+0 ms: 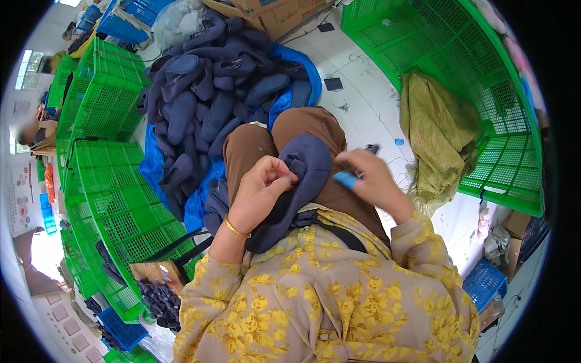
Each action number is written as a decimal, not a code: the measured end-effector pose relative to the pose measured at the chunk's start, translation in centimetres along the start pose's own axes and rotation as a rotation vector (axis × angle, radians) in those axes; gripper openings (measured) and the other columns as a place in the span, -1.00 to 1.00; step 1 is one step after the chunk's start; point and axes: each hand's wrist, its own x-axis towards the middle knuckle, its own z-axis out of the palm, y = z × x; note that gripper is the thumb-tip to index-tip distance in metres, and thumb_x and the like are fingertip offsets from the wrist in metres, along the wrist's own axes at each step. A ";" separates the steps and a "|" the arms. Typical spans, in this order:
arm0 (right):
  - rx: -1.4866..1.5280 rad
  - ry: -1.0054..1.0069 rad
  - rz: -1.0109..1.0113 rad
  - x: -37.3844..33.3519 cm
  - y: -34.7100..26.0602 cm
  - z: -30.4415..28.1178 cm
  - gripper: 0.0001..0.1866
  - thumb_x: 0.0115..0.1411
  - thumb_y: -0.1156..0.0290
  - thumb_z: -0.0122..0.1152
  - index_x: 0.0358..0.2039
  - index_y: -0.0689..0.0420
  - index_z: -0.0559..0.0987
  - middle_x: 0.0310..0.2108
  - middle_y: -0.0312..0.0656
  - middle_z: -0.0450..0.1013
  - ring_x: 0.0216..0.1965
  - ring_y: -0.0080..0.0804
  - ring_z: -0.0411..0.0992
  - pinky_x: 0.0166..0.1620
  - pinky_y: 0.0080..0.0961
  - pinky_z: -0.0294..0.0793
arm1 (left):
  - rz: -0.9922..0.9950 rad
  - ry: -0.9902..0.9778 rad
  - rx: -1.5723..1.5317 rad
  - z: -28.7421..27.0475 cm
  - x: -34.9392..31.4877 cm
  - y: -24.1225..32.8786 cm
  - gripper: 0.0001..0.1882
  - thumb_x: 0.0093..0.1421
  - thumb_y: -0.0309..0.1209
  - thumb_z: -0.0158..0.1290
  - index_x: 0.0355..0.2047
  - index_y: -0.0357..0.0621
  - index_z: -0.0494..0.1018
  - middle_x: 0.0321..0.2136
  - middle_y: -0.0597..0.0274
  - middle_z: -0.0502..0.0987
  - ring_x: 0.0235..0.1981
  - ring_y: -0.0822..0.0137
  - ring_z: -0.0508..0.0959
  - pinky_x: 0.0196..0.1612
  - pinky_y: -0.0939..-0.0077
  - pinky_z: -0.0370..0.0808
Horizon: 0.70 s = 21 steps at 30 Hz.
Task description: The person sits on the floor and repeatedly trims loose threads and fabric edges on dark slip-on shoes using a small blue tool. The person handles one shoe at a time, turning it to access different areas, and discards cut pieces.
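Observation:
A navy fabric slipper [315, 166] rests across my lap, its rounded end over my right knee. My left hand [260, 187], with a gold bangle at the wrist, is closed in a pinch at the slipper's opening. Whether a thread is also between those fingertips is too small to tell. To the right of the slipper and apart from it, my right hand [378, 181] is blurred by motion. A blue wrap covers one of its digits. A small dark tool [372, 148] pokes out past its curled fingers; its kind is unclear. More navy fabric lies under my left wrist.
Ahead to the left, a large pile of navy slippers [212, 91] lies on blue sheeting [302, 60]. Green mesh crates [115, 199] line the left side. At the right, an olive sack [439, 133] hangs over a big green crate [505, 172]. Thread scraps litter the white floor [363, 78].

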 end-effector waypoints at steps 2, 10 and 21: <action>-0.077 -0.060 -0.010 0.0 -0.7 0.0 -0.83 0.13 0.49 0.28 -0.23 0.13 0.56 -0.51 -0.32 0.38 -0.49 -0.58 0.29 -0.44 -0.58 0.27 | 0.003 -0.037 0.041 0.1 -0.5 0.7 -0.91 0.29 -0.52 0.05 -0.22 -0.25 0.44 -0.30 0.24 0.58 -0.23 0.51 0.54 -0.10 0.64 0.48; 0.344 -0.238 0.157 -0.9 -6.8 -1.8 -0.80 0.01 0.67 0.21 -0.32 0.16 0.60 -0.47 -0.27 0.42 -0.48 -0.54 0.37 -0.42 -0.64 0.31 | 0.325 0.121 0.554 2.2 -1.6 1.4 -0.85 0.19 -0.43 0.18 -0.39 -0.29 0.60 -0.44 0.22 0.56 -0.44 0.47 0.49 -0.36 0.62 0.39; 0.253 -0.106 -0.076 0.9 -5.2 1.2 -0.59 0.00 0.67 0.03 -0.09 0.10 0.50 -0.30 -0.11 0.48 -0.23 -0.05 0.47 -0.18 -0.28 0.45 | 0.036 0.017 0.176 2.2 -3.0 1.8 -0.96 0.20 -0.52 0.13 -0.37 -0.23 0.54 -0.39 0.24 0.57 -0.54 0.54 0.44 -0.51 0.66 0.35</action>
